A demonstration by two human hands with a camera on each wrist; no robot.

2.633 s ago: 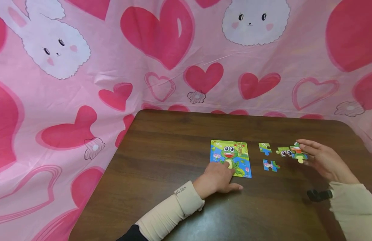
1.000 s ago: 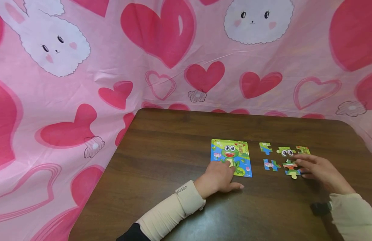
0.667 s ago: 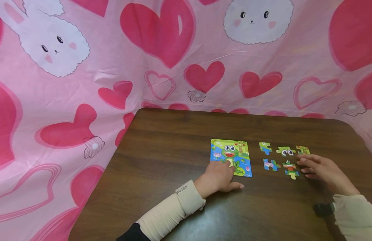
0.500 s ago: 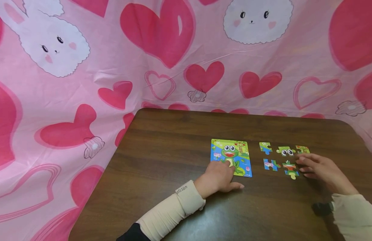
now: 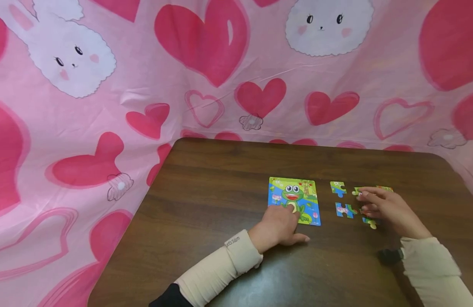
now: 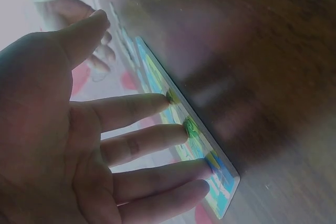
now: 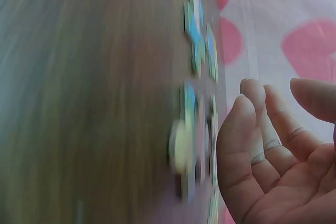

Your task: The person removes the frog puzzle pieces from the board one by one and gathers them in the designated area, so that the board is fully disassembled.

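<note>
Dark lettering [image 5: 232,241] runs across the cuff [image 5: 244,256] of the beige left sleeve [image 5: 206,275], reading roughly "LetsSlim" (small and soft, so the last letters are unsure). Toward two o'clock from it, any fine print on the frog picture card [image 5: 298,194] is too small to read.

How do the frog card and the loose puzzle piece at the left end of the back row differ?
Size: the frog card is much larger than the puzzle piece.
Outline: the frog card has straight sides, while the puzzle piece has a knob and a notch.
Cover: the left hand partly covers the frog card; no hand covers the puzzle piece.
Both lie on the table and show green and blue print.
</note>
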